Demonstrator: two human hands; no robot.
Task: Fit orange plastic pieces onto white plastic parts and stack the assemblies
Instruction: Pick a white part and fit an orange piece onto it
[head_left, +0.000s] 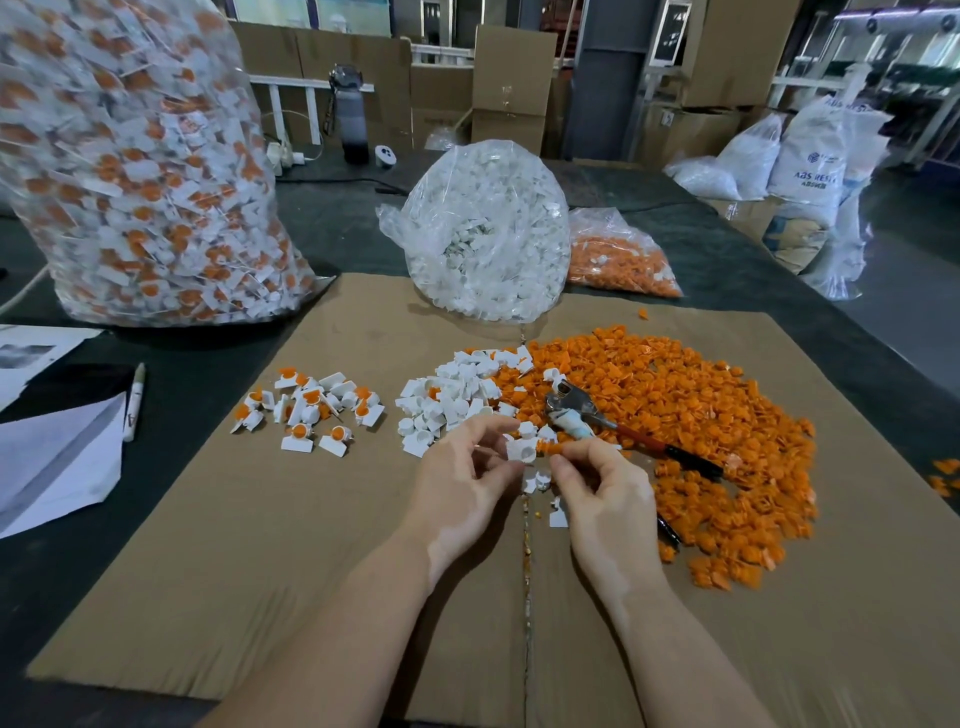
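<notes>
My left hand pinches a white plastic part above the cardboard sheet. My right hand pinches a small orange piece against the white part's right side. A heap of loose white parts lies just beyond my hands, and a wide heap of orange pieces spreads to the right. Finished white-and-orange assemblies lie in a loose pile on the left of the cardboard. A few stray white parts lie under my hands.
Pliers with a red and black handle lie on the orange heap. Behind stand a clear bag of white parts, a bag of orange pieces and a big bag of assemblies. A marker and papers lie left.
</notes>
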